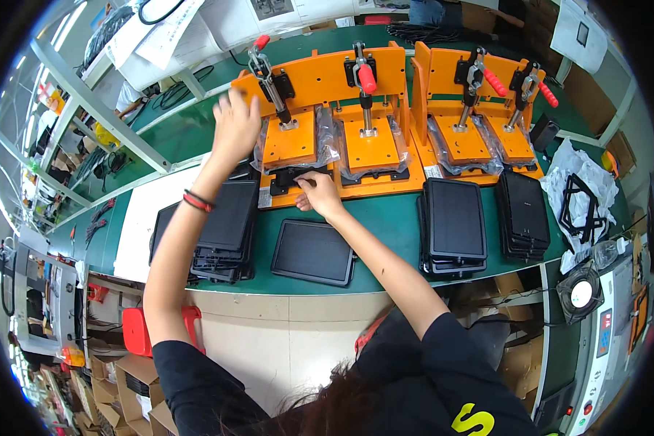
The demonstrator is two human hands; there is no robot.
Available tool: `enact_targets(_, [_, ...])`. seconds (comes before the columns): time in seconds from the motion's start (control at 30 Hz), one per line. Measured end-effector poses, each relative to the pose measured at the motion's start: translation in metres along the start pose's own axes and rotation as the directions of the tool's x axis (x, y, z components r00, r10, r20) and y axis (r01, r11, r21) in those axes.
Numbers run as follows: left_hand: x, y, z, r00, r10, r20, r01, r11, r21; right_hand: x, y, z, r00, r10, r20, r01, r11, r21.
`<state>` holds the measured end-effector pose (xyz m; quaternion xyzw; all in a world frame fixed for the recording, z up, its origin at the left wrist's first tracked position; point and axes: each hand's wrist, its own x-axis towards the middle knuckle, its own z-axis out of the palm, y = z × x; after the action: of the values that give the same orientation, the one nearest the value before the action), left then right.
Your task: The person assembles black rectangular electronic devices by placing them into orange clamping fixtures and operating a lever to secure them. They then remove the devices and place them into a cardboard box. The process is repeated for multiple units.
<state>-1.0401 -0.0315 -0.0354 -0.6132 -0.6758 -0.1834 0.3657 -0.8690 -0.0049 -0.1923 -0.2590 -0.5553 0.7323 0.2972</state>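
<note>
My left hand [236, 129] is raised beside the leftmost toggle clamp [272, 83], below its red handle, with its fingers apart and nothing visible in them. My right hand [320, 195] is at the front of the leftmost orange press fixture [291, 142], with thumb and fingers pinched together at the edge of a black part [287, 176] under the pressing plate. Whatever is between these fingertips is too small to make out. Clear plastic film [328, 138] hangs around the plate. Just below my right hand, a flat black rectangular panel [312, 251] lies on the green table.
A second toggle clamp [364, 80] stands on the same orange frame, with two more on the frame to the right. Stacks of black panels stand at left [225, 218] and right [454, 221]. Black frames [583, 207] rest on white wrapping at far right, near a small fan [580, 294].
</note>
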Motion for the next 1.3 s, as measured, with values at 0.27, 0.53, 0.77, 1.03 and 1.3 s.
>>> enact_targets(0.27, [-0.048, 0.004, 0.023, 0.61, -0.346, 0.713, 0.647, 0.737, -0.195, -0.006, -0.022, -0.007, 0.988, -0.048, 0.143, 0.025, 0.987, 0.158])
enact_targets(0.53, [-0.066, -0.023, 0.065, 0.522, -0.22, 0.824, 0.832, -0.082, -0.549, 0.007, -0.009, -0.001, 0.998, 0.013, 0.055, -0.03, 0.95, 0.31])
enact_targets(0.77, [-0.048, -0.005, 0.039, 0.283, 0.055, 0.958, 0.624, -0.769, -0.141, 0.004, -0.01, 0.01, 0.983, 0.179, 0.038, -0.176, 0.87, 0.461])
enact_targets(1.03, [-0.042, 0.003, 0.077, 0.36, 0.114, 0.926, 0.585, -0.801, -0.129, -0.003, -0.006, 0.012, 0.951, 0.309, 0.018, -0.261, 0.77, 0.582])
enact_targets(1.3, [-0.042, -0.009, 0.115, 0.517, -0.096, 0.851, 0.503, -0.77, -0.392, -0.04, -0.009, 0.017, 0.927, 0.348, 0.143, -0.356, 0.693, 0.627])
